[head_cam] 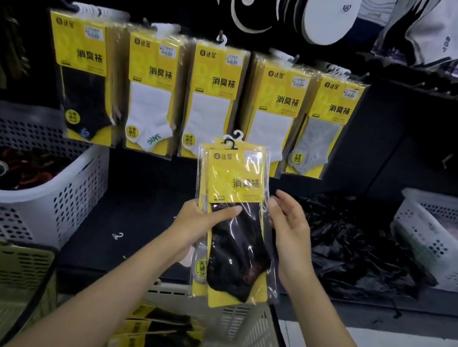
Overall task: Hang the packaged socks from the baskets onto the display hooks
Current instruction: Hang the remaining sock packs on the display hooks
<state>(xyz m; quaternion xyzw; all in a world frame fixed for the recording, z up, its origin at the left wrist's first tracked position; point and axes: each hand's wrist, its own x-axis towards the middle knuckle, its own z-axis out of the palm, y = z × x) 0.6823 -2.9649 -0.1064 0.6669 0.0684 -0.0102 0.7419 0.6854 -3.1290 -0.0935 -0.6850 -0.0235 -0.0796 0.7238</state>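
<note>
1. You are holding the sock packs (237,186) upright at the centre of the frame, with their hanger hooks (230,143) pointing up, probably ready for the display.
2. Your left grip (199,222) is pinching the stack, thumb on the front. Your right grip (288,227) is pinching its right edge, seemingly squaring it.
3. Hanging packs (213,95) are crowding the row above; the black-sock column (87,76) is hanging at upper left.
4. More packs (163,334) are lying in the basket (242,325) below.
</note>
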